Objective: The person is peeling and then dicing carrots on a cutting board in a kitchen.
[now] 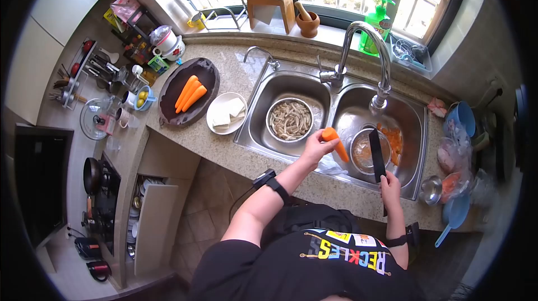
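Observation:
My left hand [320, 147] is closed on a thick orange carrot [337, 145], held over the divider and front rim of the double sink. My right hand [390, 184] grips a black knife [376, 152], its broad blade pointing away from me over the right basin [411, 127]. Beneath the blade a metal bowl [361, 151] sits in that basin, with orange peelings [395, 143] beside it. In the left basin [269, 91] stands a round bowl filled with greyish-brown strips [290, 120]. Several whole carrots [190, 94] lie on a dark tray [168, 96] to the left.
A white bowl [212, 123] of white blocks is left of the sink. The tall faucet [384, 66] arches over the right basin. Behind are a knife block [269, 10], a mortar [308, 25] and a green bottle [374, 29]. Metal bowls [431, 190] and a blue ladle [457, 211] are right.

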The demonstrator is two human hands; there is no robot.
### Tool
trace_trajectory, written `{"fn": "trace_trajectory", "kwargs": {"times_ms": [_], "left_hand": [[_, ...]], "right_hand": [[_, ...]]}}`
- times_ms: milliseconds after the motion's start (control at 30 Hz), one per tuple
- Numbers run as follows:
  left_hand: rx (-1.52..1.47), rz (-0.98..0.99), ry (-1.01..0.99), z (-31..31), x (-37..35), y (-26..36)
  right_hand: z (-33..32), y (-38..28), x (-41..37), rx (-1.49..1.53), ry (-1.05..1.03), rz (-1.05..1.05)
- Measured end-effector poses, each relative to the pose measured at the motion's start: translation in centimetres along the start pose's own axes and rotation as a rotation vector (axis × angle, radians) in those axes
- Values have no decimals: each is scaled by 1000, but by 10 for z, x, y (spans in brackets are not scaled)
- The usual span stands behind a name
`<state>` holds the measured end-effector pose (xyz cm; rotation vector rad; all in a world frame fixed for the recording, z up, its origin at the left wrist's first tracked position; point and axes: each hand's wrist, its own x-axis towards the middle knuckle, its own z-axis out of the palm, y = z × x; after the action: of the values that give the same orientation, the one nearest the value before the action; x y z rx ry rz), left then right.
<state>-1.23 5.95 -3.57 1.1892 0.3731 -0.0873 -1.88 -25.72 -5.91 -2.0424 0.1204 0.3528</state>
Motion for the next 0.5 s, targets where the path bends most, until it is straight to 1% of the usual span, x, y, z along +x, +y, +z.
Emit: {"fn": "trace_trajectory", "kwargs": {"times_ms": [33, 100, 133, 167, 233, 300, 367, 500], "left_hand": [[-62, -36, 67, 0, -15, 7], [-193, -40, 138, -12, -40, 11], [-248, -19, 148, -19, -53, 11], [-299, 7, 159, -27, -66, 12], [-350, 27, 216, -47, -86, 7], [-456, 80, 276, -67, -107, 7], [-484, 109, 318, -86, -126, 11], [-576, 184, 353, -128, -153, 19]], "right_hand": [[-1, 5, 1, -6, -10, -8], [-3, 18, 5, -17, 12, -112], [-3, -5, -6, -255, 108, -384], [-4, -13, -7, -254, 89, -398], [-2, -22, -8, 175, -154, 45], [7, -24, -8, 187, -172, 9], [22, -16, -4, -104, -46, -316], [51, -30, -25, -30, -46, -372]]}}
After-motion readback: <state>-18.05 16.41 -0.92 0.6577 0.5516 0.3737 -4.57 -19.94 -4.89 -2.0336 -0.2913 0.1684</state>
